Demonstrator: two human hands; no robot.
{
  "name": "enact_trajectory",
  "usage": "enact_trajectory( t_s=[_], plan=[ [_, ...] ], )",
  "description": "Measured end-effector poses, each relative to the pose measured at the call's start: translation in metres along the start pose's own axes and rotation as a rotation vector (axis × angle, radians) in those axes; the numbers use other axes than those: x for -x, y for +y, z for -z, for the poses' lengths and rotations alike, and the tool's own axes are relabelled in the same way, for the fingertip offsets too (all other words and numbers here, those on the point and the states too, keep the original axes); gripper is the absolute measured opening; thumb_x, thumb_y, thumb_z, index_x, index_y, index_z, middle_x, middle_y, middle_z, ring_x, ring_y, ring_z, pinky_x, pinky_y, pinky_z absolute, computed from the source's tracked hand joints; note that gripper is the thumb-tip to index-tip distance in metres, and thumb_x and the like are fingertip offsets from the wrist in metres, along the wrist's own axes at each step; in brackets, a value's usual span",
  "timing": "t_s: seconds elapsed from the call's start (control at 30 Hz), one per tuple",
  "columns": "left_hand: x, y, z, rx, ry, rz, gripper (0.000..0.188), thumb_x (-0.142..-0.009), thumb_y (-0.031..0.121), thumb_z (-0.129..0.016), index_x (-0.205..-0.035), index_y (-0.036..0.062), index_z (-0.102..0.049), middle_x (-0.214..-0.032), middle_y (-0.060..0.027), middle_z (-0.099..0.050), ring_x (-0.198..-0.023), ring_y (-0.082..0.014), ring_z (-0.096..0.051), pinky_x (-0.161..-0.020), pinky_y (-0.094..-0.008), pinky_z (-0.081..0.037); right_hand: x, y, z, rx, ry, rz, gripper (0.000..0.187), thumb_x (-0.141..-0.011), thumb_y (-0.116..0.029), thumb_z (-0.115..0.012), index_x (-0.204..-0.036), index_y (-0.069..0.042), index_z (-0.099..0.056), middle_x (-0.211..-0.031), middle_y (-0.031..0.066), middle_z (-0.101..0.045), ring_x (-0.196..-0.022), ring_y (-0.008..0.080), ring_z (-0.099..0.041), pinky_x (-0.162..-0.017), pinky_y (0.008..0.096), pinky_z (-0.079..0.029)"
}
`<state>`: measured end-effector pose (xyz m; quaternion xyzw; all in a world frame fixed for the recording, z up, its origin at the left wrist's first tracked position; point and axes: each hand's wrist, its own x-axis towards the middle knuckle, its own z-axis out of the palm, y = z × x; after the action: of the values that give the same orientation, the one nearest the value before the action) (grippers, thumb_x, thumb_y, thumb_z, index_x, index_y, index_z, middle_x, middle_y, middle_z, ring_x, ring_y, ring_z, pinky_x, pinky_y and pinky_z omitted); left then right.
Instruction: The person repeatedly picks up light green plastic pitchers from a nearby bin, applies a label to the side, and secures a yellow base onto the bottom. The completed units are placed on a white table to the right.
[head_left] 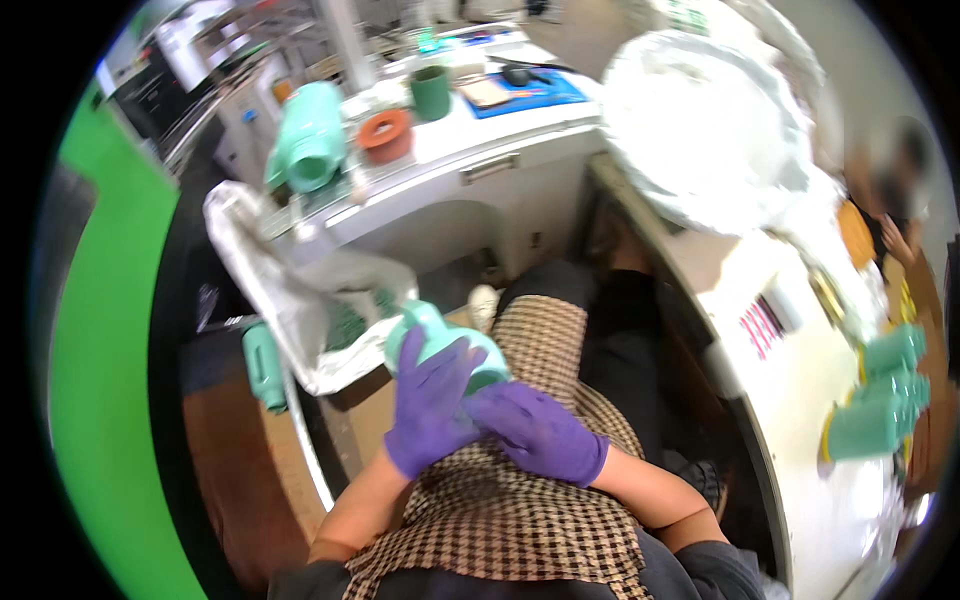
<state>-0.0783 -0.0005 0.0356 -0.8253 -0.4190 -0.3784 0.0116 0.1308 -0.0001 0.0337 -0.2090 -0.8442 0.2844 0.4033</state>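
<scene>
Over my lap, a mint-green plastic jug-like piece (456, 345) with a loop at its far end lies tilted. My left hand (432, 405), in a purple glove, holds its near left side, thumb and fingers up along the wall. At the near rim, my gloved right hand (540, 430) has its fingers curled together close to the left palm. Whatever its fingertips pinch, if anything, is hidden. Just left of the piece, a white sack (270, 300) hangs wide at the mouth with green scraps (345, 325) inside.
A similar green piece (265, 365) is beyond the sack's left side. Ahead, a white table (440, 145) bears a large green container (312, 135), an orange-brown ring-shaped pot (385, 135) and a dark green cup (430, 92). Several green jugs (865, 425) stand on the right table (760, 400), near a lined white bin (705, 130).
</scene>
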Motion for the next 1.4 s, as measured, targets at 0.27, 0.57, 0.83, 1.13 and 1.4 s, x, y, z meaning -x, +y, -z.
enact_trajectory(
  t_s=[0.27,0.57,0.83,1.13,1.4],
  plan=[
    [0.08,0.004,-0.041,-0.636,-0.259,-0.888,0.072,-0.093,0.044,-0.06,-0.157,0.0391,-0.027,-0.154,0.0088,-0.045,-0.136,-0.016,-0.05,-0.109,-0.0599,-0.03,0.132,0.048,0.16,0.636,0.916,-0.428,0.012,-0.086,-0.001,-0.073,-0.097,-0.003,-0.072,-0.1,0.0101,-0.07,-0.098,0.0275,-0.069,-0.087,0.0381,-0.055],
    [0.058,0.019,-0.056,-0.531,-0.217,-0.966,0.056,-0.096,0.047,-0.054,-0.146,0.0575,-0.032,-0.155,0.021,-0.041,-0.144,-0.0091,-0.038,-0.117,-0.0639,-0.022,0.218,0.146,0.258,0.882,0.702,-0.876,0.027,-0.082,-0.024,-0.081,-0.1,-0.003,-0.077,-0.099,0.013,-0.069,-0.094,0.0306,-0.066,-0.086,0.0389,-0.054],
    [0.052,0.033,-0.046,-0.505,-0.296,-0.881,0.042,-0.098,0.042,-0.052,-0.135,0.0575,-0.045,-0.148,0.0235,-0.045,-0.13,-0.0025,-0.046,-0.106,-0.0546,-0.031,0.212,0.15,0.255,0.979,0.775,-0.738,0.012,-0.079,-0.019,-0.083,-0.086,-0.01,-0.078,-0.095,0.0105,-0.066,-0.091,0.0289,-0.065,-0.08,0.0417,-0.052],
    [0.04,0.036,-0.042,-0.477,-0.393,-0.927,0.063,-0.102,0.021,-0.043,-0.157,0.0451,-0.025,-0.155,0.0146,-0.044,-0.137,-0.0028,-0.047,-0.104,-0.0461,-0.035,0.039,0.016,0.161,0.134,0.589,-0.457,0.007,-0.093,-0.007,-0.067,-0.092,-0.001,-0.065,-0.092,0.0089,-0.06,-0.092,0.0229,-0.058,-0.084,0.0328,-0.047],
    [0.054,0.029,-0.046,-0.367,-0.404,-0.887,0.062,-0.104,0.016,-0.04,-0.155,0.0495,-0.028,-0.139,0.0157,-0.056,-0.136,-0.0018,-0.049,-0.117,-0.0555,-0.021,-0.032,0.027,0.123,-0.064,0.279,-0.489,0.02,-0.096,-0.015,-0.066,-0.084,0.001,-0.061,-0.084,0.0077,-0.058,-0.086,0.0212,-0.056,-0.078,0.0345,-0.047]
  ],
)
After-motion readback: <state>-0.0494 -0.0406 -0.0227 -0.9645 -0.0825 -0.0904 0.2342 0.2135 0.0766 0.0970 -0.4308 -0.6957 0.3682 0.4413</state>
